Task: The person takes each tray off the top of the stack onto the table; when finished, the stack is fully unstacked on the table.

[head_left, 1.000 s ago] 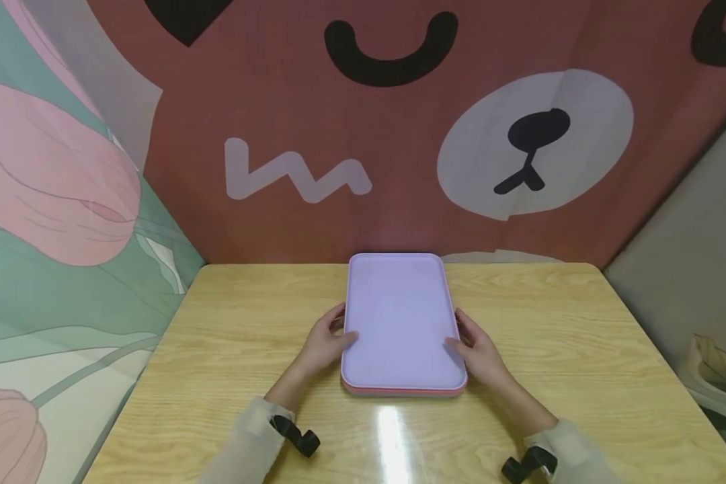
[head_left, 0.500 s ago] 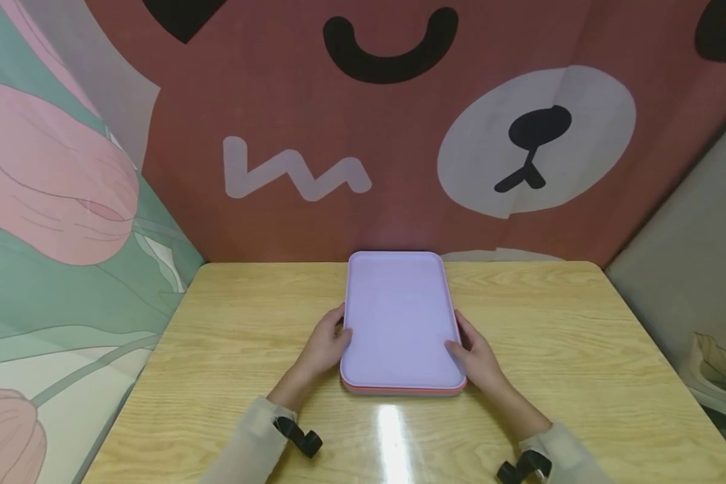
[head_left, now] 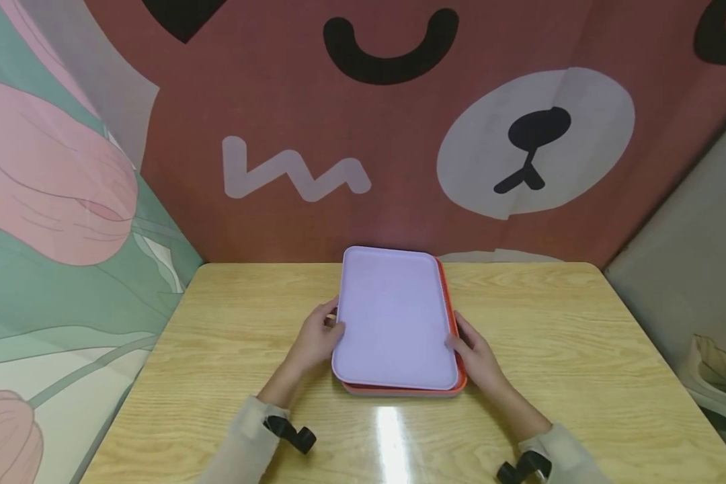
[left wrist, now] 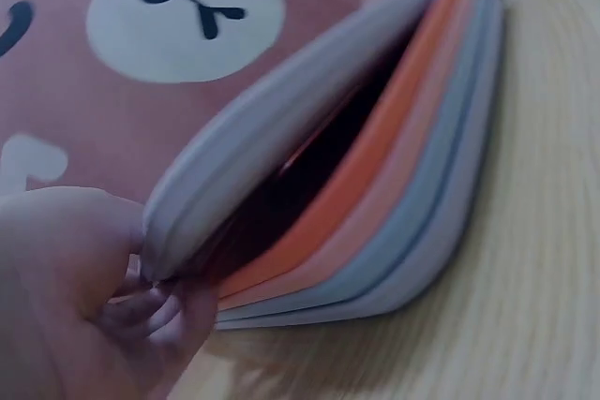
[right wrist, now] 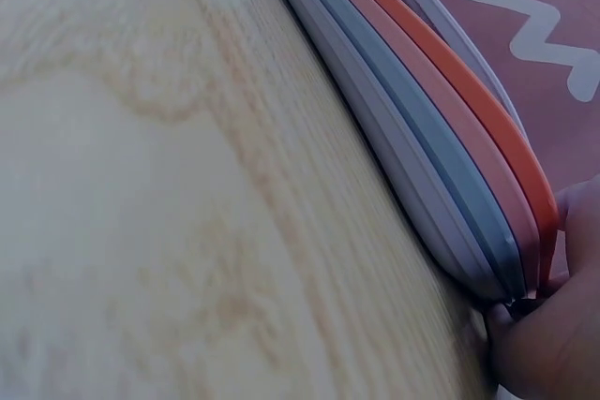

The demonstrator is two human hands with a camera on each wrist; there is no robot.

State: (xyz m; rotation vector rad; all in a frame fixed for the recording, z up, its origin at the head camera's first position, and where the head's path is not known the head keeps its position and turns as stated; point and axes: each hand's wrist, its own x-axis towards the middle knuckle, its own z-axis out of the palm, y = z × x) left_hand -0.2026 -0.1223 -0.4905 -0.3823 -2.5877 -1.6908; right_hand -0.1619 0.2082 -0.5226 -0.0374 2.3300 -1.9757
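A lavender tray (head_left: 394, 316) tops a stack of rectangular trays on the wooden table. My left hand (head_left: 312, 341) pinches its left edge, thumb over the rim and fingers beneath. That side is raised, and a dark gap separates it from the orange tray (left wrist: 370, 166) below in the left wrist view. Under the orange one come a pink tray (right wrist: 427, 96), a blue-grey tray (right wrist: 403, 86) and a pale mauve tray (right wrist: 375, 124). My right hand (head_left: 479, 355) grips the stack's right side, its thumb on the lavender rim; its fingers are partly hidden.
The wooden table (head_left: 236, 309) meets a wall hanging (head_left: 290, 228) with a bear print at its back edge. A flower-print cloth (head_left: 54, 282) hangs at the left. On the right, beyond the table, a pale object (head_left: 716, 376) stands low.
The lavender tray has shifted left and turned slightly, its left side lifting with my left hand. The orange rim now shows along the right. My right hand has hardly moved.
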